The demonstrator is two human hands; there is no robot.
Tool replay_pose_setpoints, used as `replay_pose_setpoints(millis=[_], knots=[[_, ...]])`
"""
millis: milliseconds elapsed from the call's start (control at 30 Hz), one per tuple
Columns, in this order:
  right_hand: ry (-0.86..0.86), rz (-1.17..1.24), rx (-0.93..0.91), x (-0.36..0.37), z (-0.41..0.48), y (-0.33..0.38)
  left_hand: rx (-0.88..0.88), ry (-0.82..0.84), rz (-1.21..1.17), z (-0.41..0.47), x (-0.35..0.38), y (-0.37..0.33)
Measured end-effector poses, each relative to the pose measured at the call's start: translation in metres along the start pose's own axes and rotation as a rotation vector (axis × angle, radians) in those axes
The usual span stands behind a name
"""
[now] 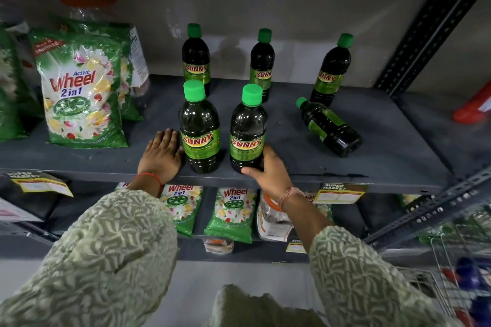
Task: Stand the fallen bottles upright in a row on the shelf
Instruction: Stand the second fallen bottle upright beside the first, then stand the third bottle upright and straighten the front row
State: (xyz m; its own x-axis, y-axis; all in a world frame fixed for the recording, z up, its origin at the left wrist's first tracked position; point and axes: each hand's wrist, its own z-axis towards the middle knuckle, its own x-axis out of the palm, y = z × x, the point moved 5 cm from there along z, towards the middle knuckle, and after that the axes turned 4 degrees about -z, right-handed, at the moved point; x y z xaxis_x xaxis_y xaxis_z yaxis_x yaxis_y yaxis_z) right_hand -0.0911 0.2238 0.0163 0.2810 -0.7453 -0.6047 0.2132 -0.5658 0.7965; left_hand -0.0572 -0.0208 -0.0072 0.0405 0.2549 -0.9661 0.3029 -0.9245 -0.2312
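Now my right hand (268,170) closes around the lower part of the front right bottle (248,130), thumb at its base and fingers behind it, and the bottle stands upright near the front edge of the shelf (372,167). To do this step well, I think I should press it down flat first, open my fingers slowly, and check that it lines up with the front left bottle (199,127) just beside it. My left hand (162,152) lies open and flat on the shelf, holding nothing, its side touching or almost touching the front left bottle. Three more bottles stand at the back: back left bottle (196,61), back middle bottle (262,64) and back right bottle (332,69). One fallen bottle (329,127) lies on its side to the right, cap pointing toward the back left; I judge it is the last one to stand up. The shelf is dark grey metal, smooth, with free space on the right. On the left stands a detergent bag (82,90). Below, yellow price tags (341,194) hang on the shelf edge.
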Motion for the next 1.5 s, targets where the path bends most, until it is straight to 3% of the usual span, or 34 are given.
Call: replay_pose_setpoints(millis=[100,167,233,333,400,500,567,633,733,867,967,1200,1333,1500], knots=[[0.051,0.022,-0.026,0.0,-0.002,-0.001,0.005,-0.008,0.0,0.0,0.0,0.0],[-0.003,0.104,-0.018,-0.003,-0.012,-0.002,0.008,-0.012,-0.008,0.001,0.001,0.001],[-0.201,0.096,-0.035,-0.027,-0.022,0.001,0.002,-0.004,-0.007,0.001,0.002,0.002],[-0.505,-0.311,-0.049,-0.096,-0.007,0.005,-0.013,0.005,-0.041,0.003,0.0,0.001],[-0.455,-0.547,0.133,-0.139,0.028,-0.01,-0.014,0.017,-0.018,0.004,-0.001,0.001],[-0.137,-0.709,0.404,-0.165,0.068,-0.036,-0.021,-0.006,0.015,0.009,0.001,0.002],[0.01,-0.62,0.457,-0.163,0.081,-0.048,-0.043,-0.035,-0.003,0.011,-0.002,0.005],[-0.007,-0.331,0.495,-0.154,0.078,-0.051,-0.039,-0.044,-0.013,0.008,-0.004,0.005],[-0.152,-0.096,0.473,-0.139,0.081,-0.054,-0.055,-0.068,-0.032,0.008,-0.005,0.006],[-0.546,-0.126,0.295,-0.125,0.069,-0.034,-0.034,-0.065,-0.022,0.003,-0.002,0.006],[-0.661,-0.149,0.199,-0.111,0.06,-0.026,-0.016,-0.066,-0.018,0.002,0.0,0.003],[-0.686,-0.132,0.098,-0.094,0.06,-0.029,-0.02,-0.052,0.003,0.001,-0.001,0.0],[-0.573,0.07,0.053,-0.082,0.055,-0.04,-0.023,-0.054,-0.003,0.0,-0.001,-0.002],[-0.528,-0.081,0.111,-0.08,0.063,-0.041,-0.017,-0.062,-0.012,0.0,-0.001,0.0]])
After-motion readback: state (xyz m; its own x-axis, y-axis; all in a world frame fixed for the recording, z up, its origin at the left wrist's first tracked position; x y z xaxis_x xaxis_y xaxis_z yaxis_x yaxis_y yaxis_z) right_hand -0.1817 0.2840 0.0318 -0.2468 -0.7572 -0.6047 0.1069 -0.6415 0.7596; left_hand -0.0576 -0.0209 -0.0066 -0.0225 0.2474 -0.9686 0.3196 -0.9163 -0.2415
